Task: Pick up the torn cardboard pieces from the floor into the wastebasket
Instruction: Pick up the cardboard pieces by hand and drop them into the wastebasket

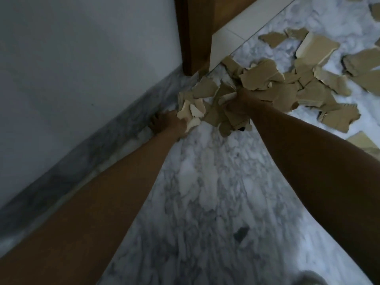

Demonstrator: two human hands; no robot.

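Gathering step: left hand (pixel 167 124) and right hand (pixel 239 108) each grip cardboard pieces (pixel 258 76), fingers curled round them, by the floor's (pixel 197 182) corner; next needs the wastebasket, unseen.

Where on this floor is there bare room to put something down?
Bare marble floor lies between the two forearms, bordered by the baseboard at left. It is crowded ahead: the right hand and left hand meet at a pile of cardboard pieces, with more scattered pieces to the right.

Matt torn cardboard pieces (pixel 260 76); polished marble floor (pixel 205 182); seemingly wooden door frame (pixel 195 27).
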